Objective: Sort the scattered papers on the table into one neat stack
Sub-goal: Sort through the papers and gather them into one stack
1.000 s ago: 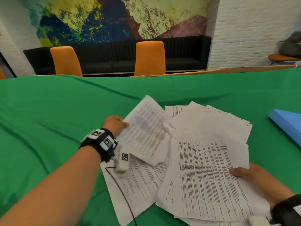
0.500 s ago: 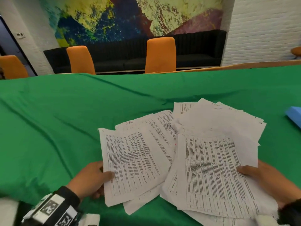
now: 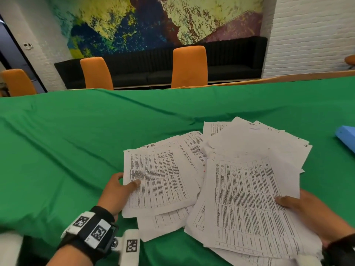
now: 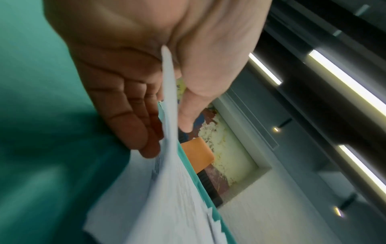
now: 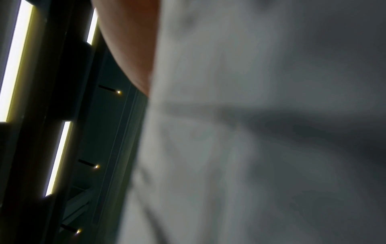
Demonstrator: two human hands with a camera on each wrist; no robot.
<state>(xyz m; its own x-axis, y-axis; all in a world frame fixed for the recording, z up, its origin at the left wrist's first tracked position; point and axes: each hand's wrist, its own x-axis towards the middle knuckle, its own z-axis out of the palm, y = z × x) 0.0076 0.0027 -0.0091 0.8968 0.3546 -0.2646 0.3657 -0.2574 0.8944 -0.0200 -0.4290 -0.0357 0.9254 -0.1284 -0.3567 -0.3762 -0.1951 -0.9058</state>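
Note:
Several printed white sheets lie fanned on the green tablecloth (image 3: 76, 150). My left hand (image 3: 123, 187) pinches the left sheets (image 3: 159, 179) at their left edge, thumb on top and fingers beneath; the left wrist view shows that paper edge (image 4: 169, 102) between thumb and fingers. My right hand (image 3: 299, 206) holds the larger right bundle of papers (image 3: 249, 198) at its right edge, thumb on top. In the right wrist view blurred paper (image 5: 250, 132) fills most of the picture and hides the fingers. More sheets (image 3: 255, 139) spread behind the bundle.
A blue folder-like object (image 3: 345, 137) lies at the right edge of the table. Orange chairs (image 3: 189, 66) and a black bench stand beyond the far table edge. Bare green cloth stretches to the left and behind the papers.
My left hand pulled back from the far sheet toward me and took hold of the left sheets, turning them roughly square with the right bundle. The right hand kept its hold.

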